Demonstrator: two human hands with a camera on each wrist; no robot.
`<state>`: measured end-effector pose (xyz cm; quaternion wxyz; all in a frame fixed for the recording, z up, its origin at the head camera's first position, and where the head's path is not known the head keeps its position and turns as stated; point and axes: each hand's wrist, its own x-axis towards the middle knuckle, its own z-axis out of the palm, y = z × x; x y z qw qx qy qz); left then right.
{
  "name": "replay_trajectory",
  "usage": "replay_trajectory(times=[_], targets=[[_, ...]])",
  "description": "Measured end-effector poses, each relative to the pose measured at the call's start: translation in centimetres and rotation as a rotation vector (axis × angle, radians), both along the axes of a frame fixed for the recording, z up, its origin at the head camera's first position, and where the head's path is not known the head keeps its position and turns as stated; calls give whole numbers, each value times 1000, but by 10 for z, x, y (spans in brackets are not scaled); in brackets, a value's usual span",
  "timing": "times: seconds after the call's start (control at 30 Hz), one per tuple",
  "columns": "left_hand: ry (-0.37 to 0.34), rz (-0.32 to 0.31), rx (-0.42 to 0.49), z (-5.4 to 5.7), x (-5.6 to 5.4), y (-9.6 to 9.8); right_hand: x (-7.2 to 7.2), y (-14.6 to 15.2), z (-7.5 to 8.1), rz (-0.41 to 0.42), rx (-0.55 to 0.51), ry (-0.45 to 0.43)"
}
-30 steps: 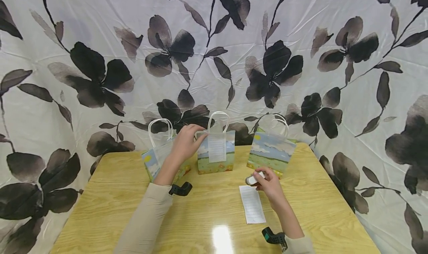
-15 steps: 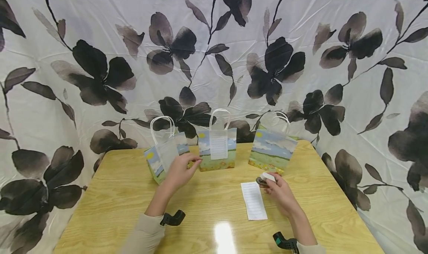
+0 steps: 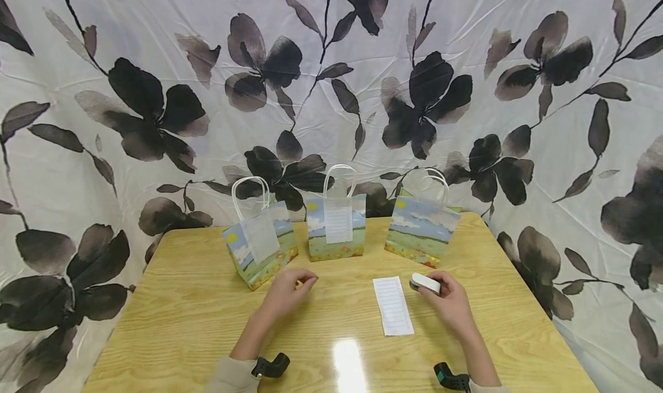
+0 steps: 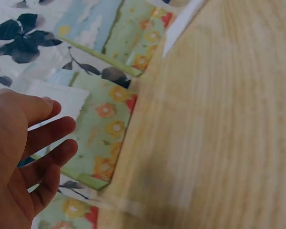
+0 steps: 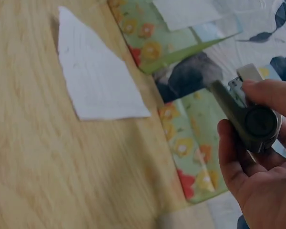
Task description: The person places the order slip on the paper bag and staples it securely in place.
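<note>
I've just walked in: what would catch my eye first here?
Probably the big, dark-flowered cloth that fills the space behind the table. Next, three painted bags standing along the table's far side. Nearer, the right hand holds a stapler beside a loose paper slip.

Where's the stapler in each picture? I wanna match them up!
Head: the stapler is low, right of centre, in the right hand.
Left wrist: not in it.
Right wrist: towards the right edge, in the same hand.
Shared landmark: the middle flowery bag.
</note>
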<state>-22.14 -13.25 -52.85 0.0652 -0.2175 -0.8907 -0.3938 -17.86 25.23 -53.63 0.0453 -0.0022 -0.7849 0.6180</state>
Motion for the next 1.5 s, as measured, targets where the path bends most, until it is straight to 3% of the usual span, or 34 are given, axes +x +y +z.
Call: replay_trajectory(times=[0.17,0.47,0.83,1.17,1.5], targets=[[-79,-44,14,-10,7,8,4,12,-6,-56,74,-43],[-99,-77,15,-24,11,21,13,31,-13,-117,211,-111],[-121,-122,-9,-34,7,46,22,41,-19,-128,199,-208],[-154,-136,-16,-33,5,65,27,44,-29,-173,215,-209],[-197,-111,-48,-35,1,91,33,48,-34,-137,200,-201]])
